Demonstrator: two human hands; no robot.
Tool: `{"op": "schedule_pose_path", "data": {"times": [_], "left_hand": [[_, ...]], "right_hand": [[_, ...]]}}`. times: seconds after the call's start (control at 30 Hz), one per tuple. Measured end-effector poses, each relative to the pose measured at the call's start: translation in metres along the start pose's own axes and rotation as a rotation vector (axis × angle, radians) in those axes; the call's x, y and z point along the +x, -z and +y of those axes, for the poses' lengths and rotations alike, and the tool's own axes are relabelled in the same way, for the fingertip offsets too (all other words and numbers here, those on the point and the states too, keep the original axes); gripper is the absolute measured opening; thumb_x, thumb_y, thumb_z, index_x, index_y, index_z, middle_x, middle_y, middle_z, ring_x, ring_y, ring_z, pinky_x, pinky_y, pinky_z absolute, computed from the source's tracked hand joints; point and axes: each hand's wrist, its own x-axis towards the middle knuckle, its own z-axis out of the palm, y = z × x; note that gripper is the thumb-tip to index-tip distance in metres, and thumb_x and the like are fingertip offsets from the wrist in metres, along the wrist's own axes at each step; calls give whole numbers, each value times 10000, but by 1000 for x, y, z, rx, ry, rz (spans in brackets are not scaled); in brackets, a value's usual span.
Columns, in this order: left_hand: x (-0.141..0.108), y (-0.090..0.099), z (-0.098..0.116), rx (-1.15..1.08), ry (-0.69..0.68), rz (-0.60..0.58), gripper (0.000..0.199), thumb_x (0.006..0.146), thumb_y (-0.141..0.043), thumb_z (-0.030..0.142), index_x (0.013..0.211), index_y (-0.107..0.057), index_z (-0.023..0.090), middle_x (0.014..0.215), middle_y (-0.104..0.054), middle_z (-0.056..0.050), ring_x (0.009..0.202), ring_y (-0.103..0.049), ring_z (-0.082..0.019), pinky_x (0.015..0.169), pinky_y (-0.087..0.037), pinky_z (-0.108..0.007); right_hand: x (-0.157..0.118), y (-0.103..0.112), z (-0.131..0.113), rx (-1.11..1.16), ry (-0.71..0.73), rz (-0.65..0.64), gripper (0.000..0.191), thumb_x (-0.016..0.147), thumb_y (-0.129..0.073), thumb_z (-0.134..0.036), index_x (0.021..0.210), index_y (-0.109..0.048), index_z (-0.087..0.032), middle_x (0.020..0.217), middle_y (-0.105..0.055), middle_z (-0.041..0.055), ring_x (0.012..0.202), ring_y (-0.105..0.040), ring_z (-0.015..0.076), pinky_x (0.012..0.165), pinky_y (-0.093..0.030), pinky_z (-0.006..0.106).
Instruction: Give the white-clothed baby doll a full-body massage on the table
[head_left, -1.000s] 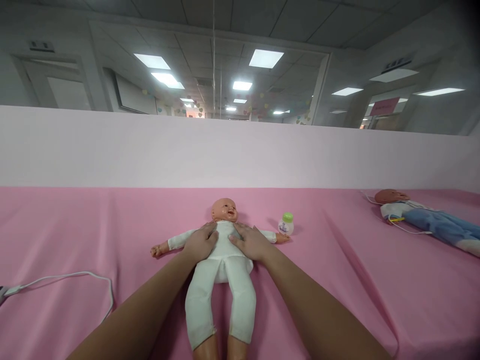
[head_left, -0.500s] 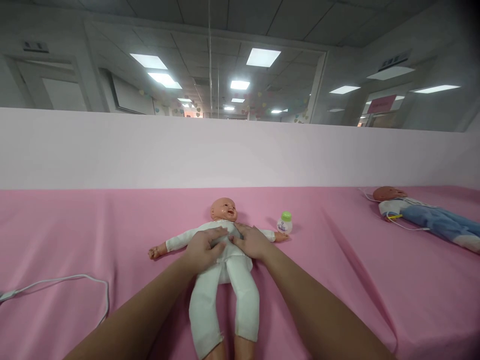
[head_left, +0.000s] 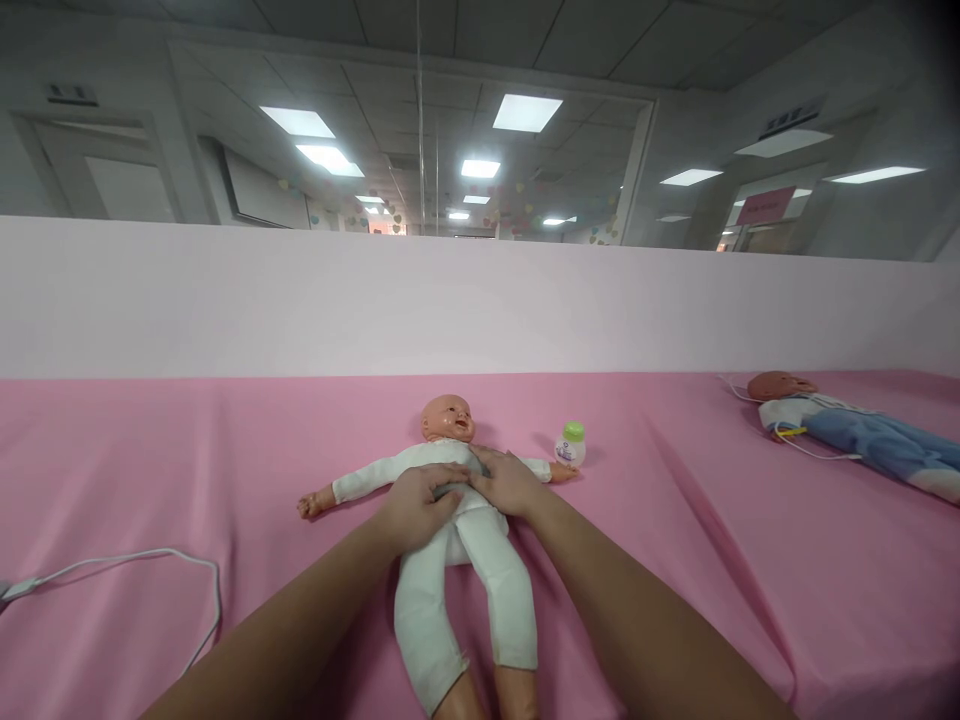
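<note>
A baby doll (head_left: 446, 418) in white clothes lies on its back on a pink cloth (head_left: 262, 430), its arms spread and its head toward the wall. My left hand (head_left: 425, 505) rests on the left side of its belly, with the fingers laid across and the thumb apart. On the right side of the chest lies my right hand (head_left: 508, 483), fingers extended toward the middle. The fingertips of both hands are close together over the torso. Neither hand grips anything. By the doll's hand at the right stands a small clear bottle (head_left: 571, 446) with a green cap.
A second doll (head_left: 870, 428) in blue and white, with thin tubing, lies at the far right. At the left a white cable (head_left: 135, 555) curves over the cloth. Behind the surface are a low white wall (head_left: 450, 305) and glass.
My left hand has moved slightly right and down on the doll's torso, nearer my right hand. The doll's legs have shifted to the right.
</note>
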Motion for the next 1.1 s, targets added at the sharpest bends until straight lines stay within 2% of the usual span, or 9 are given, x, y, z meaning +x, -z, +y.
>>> {"op": "schedule_pose_path", "data": {"times": [0.27,0.43,0.53,0.63,0.73,0.8,0.87,1.1], "left_hand": [[10,3,-41,199,136,75,606,943,-503,427,1480,-559,151,1552,-512,-76,1455,-452,-261,1245,-312,-401],[15,7,-57,281,306,169,675,964,-436,446,1529,-470,79,1571,-475,-147,1460,-440,-302,1230,-318,-435],[16,9,-62,294,315,159,663,971,-415,445,1522,-480,81,1565,-484,-141,1461,-440,-298,1229,-313,-419],[16,9,-64,295,310,150,660,975,-406,446,1527,-475,90,1571,-477,-132,1469,-430,-291,1231,-306,-409],[15,9,-65,280,304,138,654,983,-390,447,1532,-470,101,1577,-471,-126,1476,-420,-283,1227,-311,-406],[15,9,-65,268,295,132,641,989,-382,435,1530,-472,103,1574,-475,-128,1470,-429,-280,1220,-320,-409],[15,9,-64,265,293,129,630,989,-381,413,1525,-475,98,1574,-473,-133,1466,-433,-285,1218,-323,-422],[16,10,-57,274,308,126,650,989,-376,421,1520,-479,61,1566,-476,-147,1465,-435,-287,1227,-310,-427]], "right_hand": [[0,-2,1,18,0,-4,609,1005,-493,-588,1543,-469,-302,1550,-513,60,1454,-437,319,1240,-209,521],[-3,1,-2,62,-7,3,584,995,-526,-555,1513,-515,-284,1516,-552,60,1413,-491,317,1193,-337,491],[-6,3,-5,94,-8,60,570,967,-585,-499,1477,-561,-245,1481,-584,86,1369,-537,317,1153,-408,472],[-13,4,-15,149,119,130,525,924,-646,-402,1414,-625,-214,1429,-627,98,1311,-588,302,1124,-455,451],[-22,4,-34,242,342,53,443,940,-626,-351,1372,-663,-260,1375,-670,51,1261,-626,264,1100,-485,425],[-26,2,-43,261,428,-41,398,965,-610,-375,1347,-684,-293,1356,-685,23,1277,-616,254,1124,-464,428],[-26,0,-46,246,430,-90,393,981,-600,-427,1340,-691,-296,1368,-678,16,1337,-571,254,1171,-414,436],[-9,-1,-14,142,225,-96,569,996,-546,-568,1476,-567,-263,1570,-482,53,1516,-343,262,1267,-233,484]]}}
